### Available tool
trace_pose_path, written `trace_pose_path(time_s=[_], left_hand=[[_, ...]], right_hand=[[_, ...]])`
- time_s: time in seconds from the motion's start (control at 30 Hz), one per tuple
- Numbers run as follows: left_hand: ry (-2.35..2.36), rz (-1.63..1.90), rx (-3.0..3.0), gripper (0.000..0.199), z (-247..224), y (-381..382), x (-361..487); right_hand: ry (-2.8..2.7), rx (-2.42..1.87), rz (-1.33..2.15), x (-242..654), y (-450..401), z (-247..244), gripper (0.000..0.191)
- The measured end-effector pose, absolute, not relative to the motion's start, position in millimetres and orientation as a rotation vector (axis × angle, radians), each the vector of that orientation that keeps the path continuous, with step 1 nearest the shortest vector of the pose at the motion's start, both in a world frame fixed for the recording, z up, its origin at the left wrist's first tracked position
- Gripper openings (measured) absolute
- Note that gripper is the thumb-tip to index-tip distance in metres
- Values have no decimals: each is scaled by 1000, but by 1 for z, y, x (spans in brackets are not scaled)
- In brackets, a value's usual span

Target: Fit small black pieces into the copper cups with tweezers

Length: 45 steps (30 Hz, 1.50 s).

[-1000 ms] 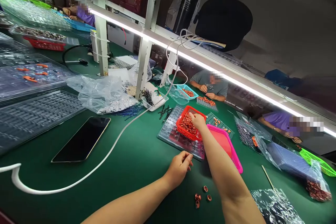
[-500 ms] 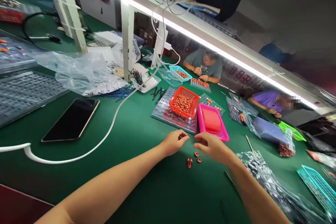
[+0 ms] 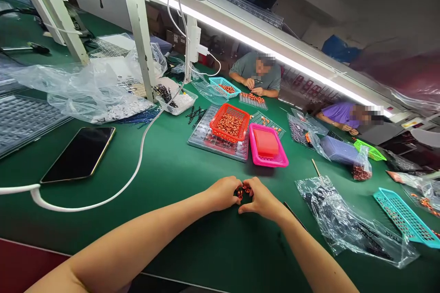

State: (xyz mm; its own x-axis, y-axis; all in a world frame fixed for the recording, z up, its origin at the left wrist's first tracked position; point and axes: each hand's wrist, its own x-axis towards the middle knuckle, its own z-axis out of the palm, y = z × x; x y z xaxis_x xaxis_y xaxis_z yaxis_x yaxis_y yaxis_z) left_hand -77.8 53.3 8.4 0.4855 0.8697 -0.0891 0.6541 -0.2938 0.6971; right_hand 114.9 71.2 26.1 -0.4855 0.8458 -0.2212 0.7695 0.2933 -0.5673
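We count our two hands (image 3: pixel 225 193), one phone (image 3: pixel 78 153), one red basket (image 3: pixel 225 136), one pink basket (image 3: pixel 271 163), two turquoise mesh baskets (image 3: pixel 405 219) and one lime-green basket (image 3: pixel 371 151).

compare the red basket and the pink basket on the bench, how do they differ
The red basket is filled with many small coppery parts; the pink basket holds one larger coral-coloured object. The red basket rests on a clear tray; the pink basket stands beside that tray. Both are open-topped and brightly coloured.
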Motion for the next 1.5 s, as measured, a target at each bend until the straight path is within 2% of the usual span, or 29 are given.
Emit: trace_pose_path(time_s=[0.2,0.53,0.83,0.97,1.23,1.5], left_hand=[[1274,421,2060,29,0,54,-75],[1231,588,1908,25,-8,52,-74],[1154,831,1692,10,-10,56,-76],[1199,862,1659,16,-10,60,-78],[1225,753,1858,16,-4,60,-90],[1135,645,2168,14,-1,55,-82]], right_hand=[[-2388,-1500,1027,109,69,20,52],[-2359,-1492,955,106,67,17,23],[-2414,-1549,871,102,65,14,23],[-2456,-1530,923,103,71,13,24],[-2381,-1515,1132,110,82,11,25],[-2006,-1555,1459,123,92,2,30]])
